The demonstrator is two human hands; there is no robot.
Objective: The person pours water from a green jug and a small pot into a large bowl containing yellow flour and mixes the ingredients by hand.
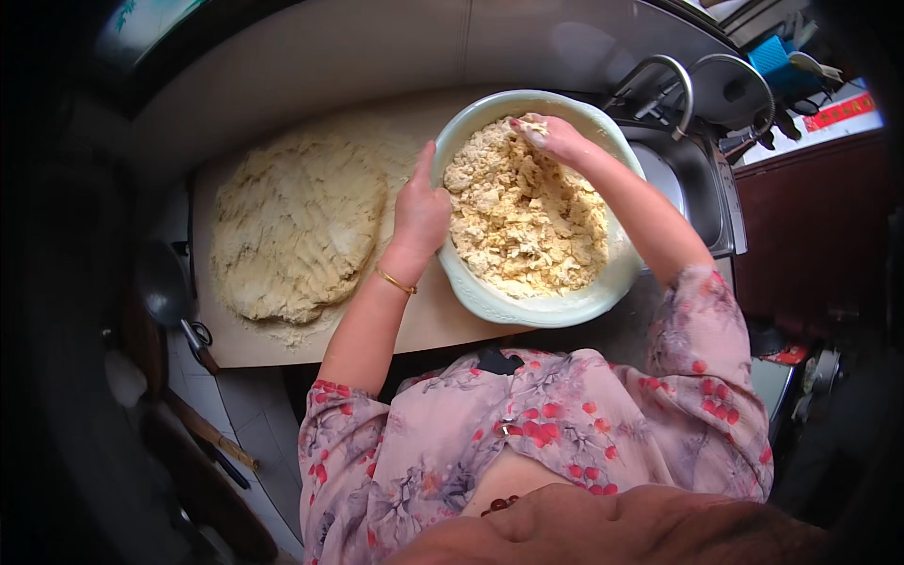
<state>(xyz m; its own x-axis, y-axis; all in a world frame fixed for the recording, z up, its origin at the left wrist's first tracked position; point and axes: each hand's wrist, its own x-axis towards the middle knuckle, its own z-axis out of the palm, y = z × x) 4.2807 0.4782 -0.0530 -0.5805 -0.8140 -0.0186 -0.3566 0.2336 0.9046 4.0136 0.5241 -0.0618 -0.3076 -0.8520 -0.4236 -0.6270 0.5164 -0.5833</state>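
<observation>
A large pale green basin (470, 296) holds crumbly, yellowish dough (530, 219) with loose flour on it. My left hand (424, 208) grips the basin's left rim, its fingers partly hidden at the wall. Inside the basin, near the far rim, my right hand (551, 140) touches the crumbly dough with bent, floury fingers; whether it holds any cannot be seen. Left of the basin, a big flattened mass of dough (296, 226) lies on a pale board (424, 311) dusted with flour.
A steel sink (699, 183) with a curved faucet (688, 92) adjoins the basin on the right. A blue basket (771, 60) with utensils stands beyond. At the left are a dark wok (159, 282) and a wooden stick (219, 438). A wall rises behind the board.
</observation>
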